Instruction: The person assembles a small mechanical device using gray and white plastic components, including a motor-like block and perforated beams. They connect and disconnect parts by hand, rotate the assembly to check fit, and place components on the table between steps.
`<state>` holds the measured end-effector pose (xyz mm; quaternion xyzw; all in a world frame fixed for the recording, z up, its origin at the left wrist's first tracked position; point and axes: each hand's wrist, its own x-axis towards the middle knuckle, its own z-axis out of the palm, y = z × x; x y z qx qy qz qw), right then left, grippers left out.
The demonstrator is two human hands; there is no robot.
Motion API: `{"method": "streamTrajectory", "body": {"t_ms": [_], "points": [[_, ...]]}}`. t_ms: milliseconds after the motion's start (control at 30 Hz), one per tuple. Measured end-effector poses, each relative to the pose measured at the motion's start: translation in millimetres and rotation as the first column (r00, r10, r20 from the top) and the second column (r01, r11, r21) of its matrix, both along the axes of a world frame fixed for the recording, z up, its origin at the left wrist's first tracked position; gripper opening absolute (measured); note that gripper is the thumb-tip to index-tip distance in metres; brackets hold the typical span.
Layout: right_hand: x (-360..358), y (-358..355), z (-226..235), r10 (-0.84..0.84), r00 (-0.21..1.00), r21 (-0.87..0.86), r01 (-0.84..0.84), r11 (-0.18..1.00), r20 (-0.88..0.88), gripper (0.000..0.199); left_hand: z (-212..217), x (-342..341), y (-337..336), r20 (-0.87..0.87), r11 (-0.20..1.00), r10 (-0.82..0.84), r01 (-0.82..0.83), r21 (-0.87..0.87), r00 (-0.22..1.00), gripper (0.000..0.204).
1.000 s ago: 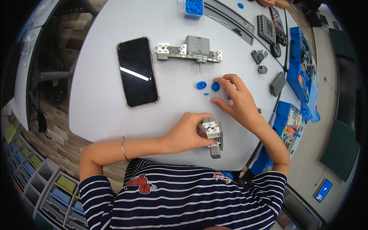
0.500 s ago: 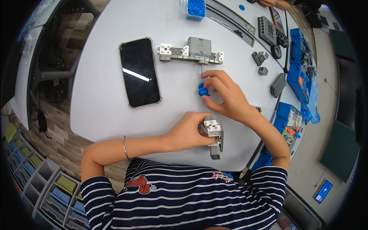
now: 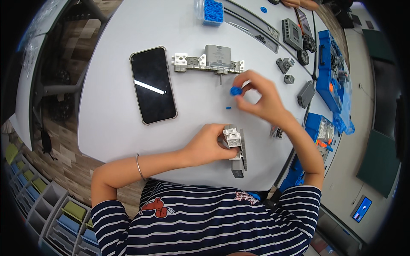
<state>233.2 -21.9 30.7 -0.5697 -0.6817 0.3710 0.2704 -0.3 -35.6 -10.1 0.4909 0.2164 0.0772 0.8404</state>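
Left hand: the left hand [image 3: 205, 149] is closed around the grey-and-white block assembly [image 3: 232, 137], at 6 o'clock from the blue part.
Right hand: the right hand [image 3: 265, 97] is narrowed to a thumb-and-finger pinch on the round blue part [image 3: 235, 91]; motion blur hides whether it is one disc or more.
Loose piece: a small blue piece [image 3: 228, 108] lies on the tabletop [image 3: 192, 104], near the pinch, between 6 and 7 o'clock.
Beam unit: a grey beam with a box-shaped module [image 3: 218, 55] stands at 11 o'clock from the pinch; its thin axle [image 3: 221, 80] points toward 6 o'clock.
Phone: the black phone [image 3: 153, 85] lies at 8 o'clock from the beam unit.
Handling advice: pinch the blue part lightly by its rim; steady the block assembly; avoid brushing the loose piece or axle.
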Motion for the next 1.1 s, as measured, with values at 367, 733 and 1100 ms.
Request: {"method": "streamTrajectory", "body": {"t_ms": [367, 733, 1100], "points": [[182, 195, -18, -0.475, 0.765, 0.386, 0.318, 0.866, 0.435, 0.021, -7, 1, 5, -0.029, 0.998, -0.056, 0.056, 0.006, 0.998, 0.024], [132, 130, 7, -0.399, 0.73, 0.563, 0.024, 0.826, 0.555, 0.026, -8, 1, 5, -0.02, 0.999, -0.024, 0.023, -0.046, 1.0, 0.024], [-16, -37, -32, 0.098, 0.951, 0.242, -0.173, 0.955, 0.292, 0.022, -12, 3, -3, -0.022, 1.0, 0.008, -0.008, -0.023, 1.0, 0.023]]}}
